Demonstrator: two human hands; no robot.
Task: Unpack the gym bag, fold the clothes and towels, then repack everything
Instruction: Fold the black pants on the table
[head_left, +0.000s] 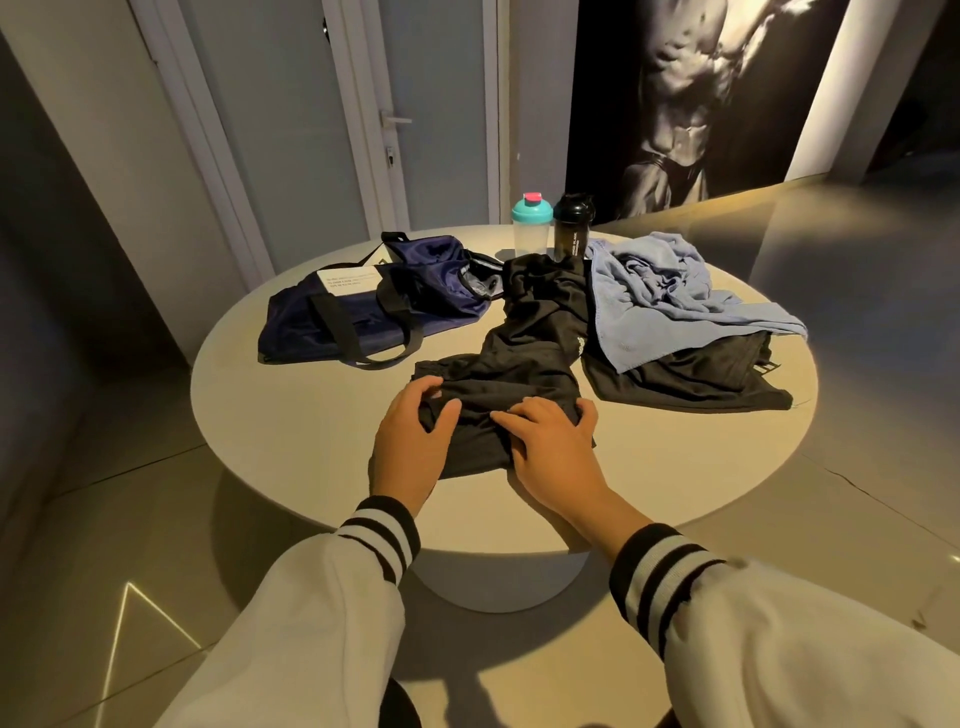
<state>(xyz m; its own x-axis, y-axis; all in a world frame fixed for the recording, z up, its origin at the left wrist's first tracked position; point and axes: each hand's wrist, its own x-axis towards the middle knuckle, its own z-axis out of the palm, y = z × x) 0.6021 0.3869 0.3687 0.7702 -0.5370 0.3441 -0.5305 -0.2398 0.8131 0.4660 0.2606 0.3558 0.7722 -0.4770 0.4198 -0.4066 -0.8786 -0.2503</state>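
The black garment (524, 353) lies stretched out on the round table (291, 415), its near end bunched at the front of the tabletop and its far end reaching back toward the bottles. The left hand (413, 436) grips that near end, fingers curled over the cloth with a fold of it pinched between thumb and fingers. The right hand (553, 447) rests just beside it on the same end, fingers fairly straight and pressing the fabric down, thumb spread out toward the right edge of the cloth. Both wrists come out of white sleeves (384, 535) with black-striped cuffs. To the left of the garment sits the navy gym bag (374, 312), slumped on its side with its black handles lying loose and its mouth open toward the middle of the table; the garment's far end lies close to that opening. To the right, a crumpled blue towel (654, 291) is heaped partly on top of a second black garment (691, 374), which spreads flat near the right rim. At the back of the table stand a clear shaker bottle (531, 228) with a teal lid and a black shaker bottle (572, 228), upright and side by side. Behind the table are a pale door (311, 130) and a large dark wall poster (691, 93).
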